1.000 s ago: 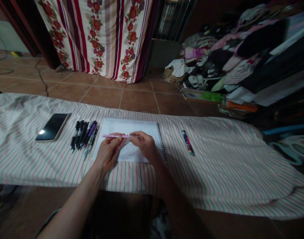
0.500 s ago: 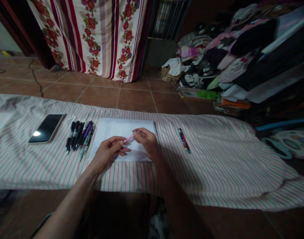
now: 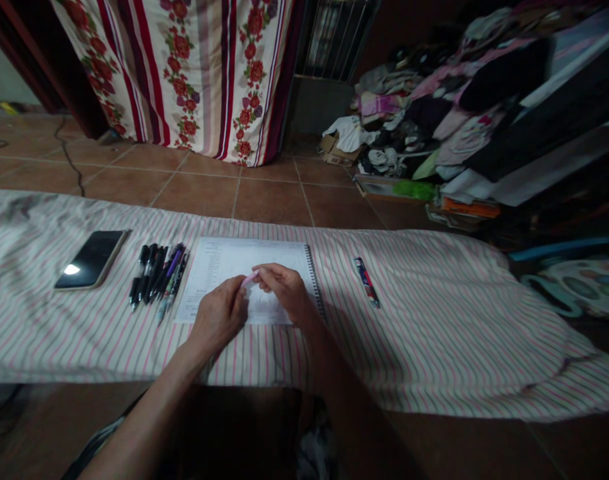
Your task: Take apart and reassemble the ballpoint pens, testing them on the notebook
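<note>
Both hands meet over a spiral notebook [image 3: 224,263] that lies open on a striped cloth [image 3: 434,313]. My left hand [image 3: 219,319] and my right hand [image 3: 283,290] are both closed on a pink pen [image 3: 250,279]. Only a short pink piece shows between the fingers. The rest of the pen is hidden by the hands. A row of several dark pens [image 3: 157,278] lies just left of the notebook.
A black phone [image 3: 90,259] lies at the left of the cloth. A single red and blue pen [image 3: 366,281] lies right of the notebook. Beyond are brown floor tiles [image 3: 274,197], a floral curtain [image 3: 199,73] and a heap of clothes [image 3: 434,120] at the right.
The pink pen lay level between both hands. It turned end-on, and now the hands have closed together over it so that little of it shows.
</note>
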